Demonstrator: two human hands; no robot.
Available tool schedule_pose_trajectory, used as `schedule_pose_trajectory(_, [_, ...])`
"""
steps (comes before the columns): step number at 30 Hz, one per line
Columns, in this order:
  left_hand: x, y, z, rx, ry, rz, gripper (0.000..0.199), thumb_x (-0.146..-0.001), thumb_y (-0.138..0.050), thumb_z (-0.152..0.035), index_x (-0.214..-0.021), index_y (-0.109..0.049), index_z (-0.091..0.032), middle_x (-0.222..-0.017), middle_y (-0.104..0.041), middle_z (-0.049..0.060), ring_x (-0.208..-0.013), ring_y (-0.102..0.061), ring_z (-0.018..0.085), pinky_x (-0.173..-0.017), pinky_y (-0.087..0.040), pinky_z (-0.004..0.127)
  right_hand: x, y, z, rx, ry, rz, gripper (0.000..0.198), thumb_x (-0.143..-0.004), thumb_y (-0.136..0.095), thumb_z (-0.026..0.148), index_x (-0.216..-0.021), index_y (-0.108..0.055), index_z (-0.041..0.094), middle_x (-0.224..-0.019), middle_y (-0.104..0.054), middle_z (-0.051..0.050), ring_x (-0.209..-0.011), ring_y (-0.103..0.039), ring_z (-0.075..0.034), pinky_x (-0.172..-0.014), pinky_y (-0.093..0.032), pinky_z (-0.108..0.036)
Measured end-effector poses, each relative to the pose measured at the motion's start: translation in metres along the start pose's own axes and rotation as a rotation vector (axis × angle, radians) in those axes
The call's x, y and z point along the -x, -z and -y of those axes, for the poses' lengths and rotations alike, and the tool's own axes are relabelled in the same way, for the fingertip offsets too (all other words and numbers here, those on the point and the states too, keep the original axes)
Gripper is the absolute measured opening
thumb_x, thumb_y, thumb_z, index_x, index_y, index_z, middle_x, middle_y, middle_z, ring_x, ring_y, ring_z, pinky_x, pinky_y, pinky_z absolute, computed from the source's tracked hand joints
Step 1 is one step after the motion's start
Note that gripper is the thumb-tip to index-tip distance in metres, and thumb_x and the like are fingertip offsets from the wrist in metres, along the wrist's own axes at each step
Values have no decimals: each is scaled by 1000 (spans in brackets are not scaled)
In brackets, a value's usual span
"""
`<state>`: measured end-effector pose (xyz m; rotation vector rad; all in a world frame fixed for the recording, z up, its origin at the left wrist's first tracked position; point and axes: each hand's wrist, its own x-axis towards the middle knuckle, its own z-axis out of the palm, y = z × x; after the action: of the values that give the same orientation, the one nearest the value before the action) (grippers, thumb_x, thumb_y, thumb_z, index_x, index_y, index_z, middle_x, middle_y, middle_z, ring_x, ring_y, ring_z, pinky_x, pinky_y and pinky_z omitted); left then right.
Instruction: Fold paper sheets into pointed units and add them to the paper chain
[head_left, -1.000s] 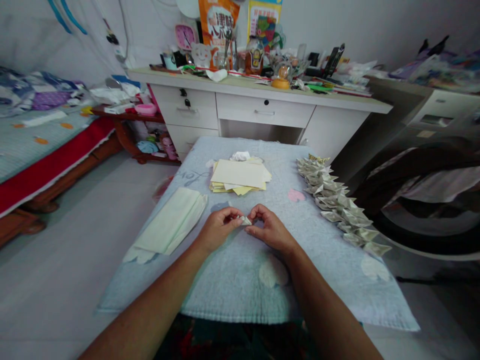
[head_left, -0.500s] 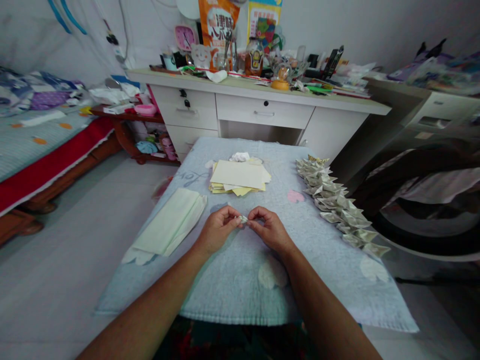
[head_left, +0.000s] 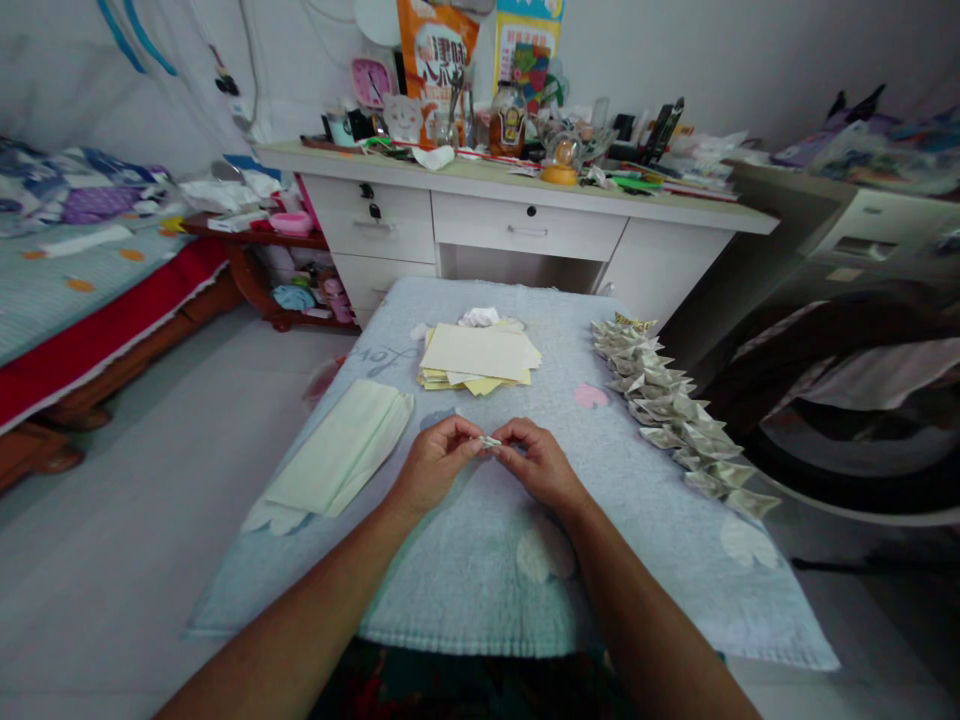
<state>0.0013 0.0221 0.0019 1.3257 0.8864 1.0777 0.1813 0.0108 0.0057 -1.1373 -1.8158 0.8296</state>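
Hands: my left hand (head_left: pixel 433 466) and right hand (head_left: pixel 541 464), both pinching small folded paper (head_left: pixel 490 442), nearer me than paper stack (head_left: pixel 477 351).
Paper risk: uneven pull could tear it.

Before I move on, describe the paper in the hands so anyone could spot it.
Find the blue cloth in front of the white desk. Over its middle, the left hand and right hand pinch a small paper; unlike the stack beyond, it is held.
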Motion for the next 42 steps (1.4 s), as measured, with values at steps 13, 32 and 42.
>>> schedule_pose_trajectory(13, [0,-3,1,-17,10,18,12,-78,-67,-26,-80,-62,-15,-71,-66,0,-70,-62,12,-71,-49,26,0,3,4,-44,10,-12,22,-87,-61,38,-76,-69,21,-73,-64,-2,-78,-55,-16,-77,-40,-30])
schedule_pose_trajectory(32, [0,4,7,-410,-61,-21,10,-77,-63,-26,-81,-64,-16,-69,-59,-2,-65,-54,11,-62,-42,22,0,-2,-2,41,48,12,11,-86,-62,29,-80,-62,20,-78,-60,-1,-80,-53,-16,-77,-39,-29])
schedule_pose_trajectory(42, [1,0,6,-338,-47,4,19,-78,-65,-35,-82,-65,-16,-70,-60,-1,-67,-54,12,-63,-42,22,3,1,1,-20,-9,17,21,-87,-60,38,-77,-61,19,-74,-58,0,-76,-53,-15,-73,-40,-28])
